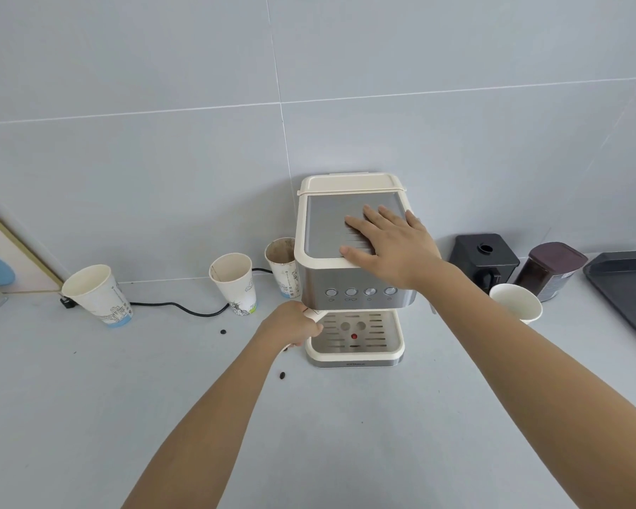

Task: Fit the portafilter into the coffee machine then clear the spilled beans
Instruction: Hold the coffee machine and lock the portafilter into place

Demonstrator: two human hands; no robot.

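Observation:
A cream and steel coffee machine (324, 229) stands against the tiled wall. My right hand (390, 244) lies flat on its grey top, fingers spread. My left hand (291, 325) is closed around the cream handle of the portafilter (313, 314), which reaches under the machine's front, above the drip tray (357, 352). The portafilter's head is hidden under the machine. Two dark coffee beans lie on the counter: one bean (222, 331) left of my left hand, another bean (282, 375) beside my left forearm.
Three paper cups (98, 293) (234, 282) (281, 264) stand left of the machine, with a black power cable (177, 306) running behind them. To the right are a white paper cup (516, 303), a black container (483, 257), a dark jar (551, 270) and a dark tray (628, 284).

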